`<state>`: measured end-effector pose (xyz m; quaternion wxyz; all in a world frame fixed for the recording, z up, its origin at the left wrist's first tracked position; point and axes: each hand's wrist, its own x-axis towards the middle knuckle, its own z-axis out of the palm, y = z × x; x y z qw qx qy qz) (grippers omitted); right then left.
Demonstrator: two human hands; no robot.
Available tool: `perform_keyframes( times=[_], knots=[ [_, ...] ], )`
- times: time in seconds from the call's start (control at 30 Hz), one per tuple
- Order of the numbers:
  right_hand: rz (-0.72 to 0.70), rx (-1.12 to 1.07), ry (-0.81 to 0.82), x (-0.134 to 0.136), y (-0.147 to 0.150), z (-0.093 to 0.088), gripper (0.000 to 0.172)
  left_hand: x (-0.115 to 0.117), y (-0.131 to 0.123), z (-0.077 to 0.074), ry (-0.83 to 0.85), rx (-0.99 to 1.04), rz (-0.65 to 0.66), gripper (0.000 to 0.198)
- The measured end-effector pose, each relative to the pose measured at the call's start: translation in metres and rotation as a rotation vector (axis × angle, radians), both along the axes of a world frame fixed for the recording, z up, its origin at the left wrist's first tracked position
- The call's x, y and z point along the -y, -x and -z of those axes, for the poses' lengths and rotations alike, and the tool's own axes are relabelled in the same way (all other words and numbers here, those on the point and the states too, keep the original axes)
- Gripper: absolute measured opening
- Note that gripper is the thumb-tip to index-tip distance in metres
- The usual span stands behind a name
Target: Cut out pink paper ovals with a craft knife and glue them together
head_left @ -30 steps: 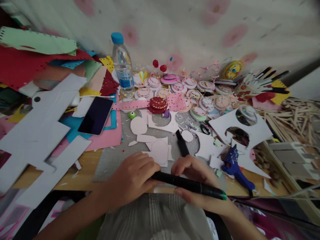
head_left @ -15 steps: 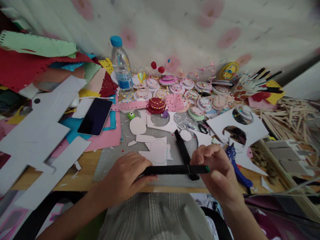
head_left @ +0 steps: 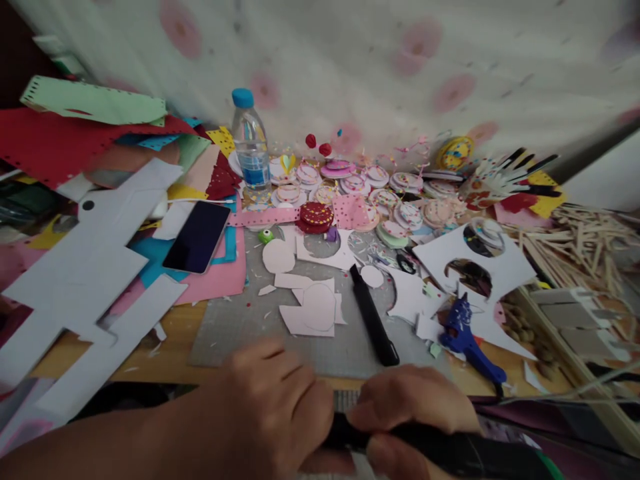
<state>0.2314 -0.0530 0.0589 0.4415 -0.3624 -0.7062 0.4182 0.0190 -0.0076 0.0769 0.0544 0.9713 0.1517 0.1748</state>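
Holding: left hand [head_left: 280, 417] and right hand [head_left: 415, 410] are both clenched round one black marker [head_left: 450, 453], knuckles close together.
Marker position: just in front of the near edge of the grey mat [head_left: 230, 327], off the worktop [head_left: 165, 353] and over the lap. It lies roughly level, with its green end pointing to the mat's right.
Hidden detail: fingers cover the middle of the marker, so it cannot be told whether a cap is on.
On mat: a loose black pen [head_left: 374, 317] lies right of centre, with pale cut-outs [head_left: 313, 307] just left of it.
Right of mat: blue glue gun [head_left: 467, 337], nozzle towards the mat.
Left of mat: phone [head_left: 197, 237], screen dark, lying on pink paper.
Behind mat: bottle [head_left: 250, 150], upright, blue cap on.
Risk 1: ink on clothing or fingers is likely if the marker comes apart with a jerk. Cause: a tight two-handed grip held directly over the lap.
Risk 2: the pen or cut-outs could be knocked off the mat. Cause: a forearm swinging forward over loose, light pieces.
Writing: none legible. The bottle's blue label is too small to read, and no brand shows on the marker.
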Motion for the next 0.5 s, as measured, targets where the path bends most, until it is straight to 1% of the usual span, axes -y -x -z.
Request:
perform_keyframes(
  times=[0.07,0.17,0.27,0.37,0.4,0.5],
  knots=[
    [-0.001,0.020,-0.059,-0.002,0.000,-0.004,0.014,0.000,0.000,-0.007,0.020,-0.024,0.038,0.031],
    [-0.023,0.069,-0.072,-0.006,0.000,-0.001,0.018,-0.003,-0.002,-0.010,0.054,-0.048,0.067,0.036],
    [-0.040,0.048,-0.112,-0.009,0.001,0.007,0.027,-0.008,0.001,-0.008,0.097,-0.045,0.051,0.039],
    [-0.042,0.065,-0.130,-0.015,0.007,0.011,0.027,-0.010,0.007,-0.007,0.114,-0.049,0.041,0.037],
    [-0.059,0.079,-0.135,-0.018,0.010,0.011,0.029,-0.010,0.008,-0.007,0.118,-0.051,0.036,0.037],
    [-0.152,0.094,-0.142,-0.028,0.021,0.013,0.044,-0.010,0.009,-0.009,0.136,-0.061,-0.010,0.034]
  ],
)
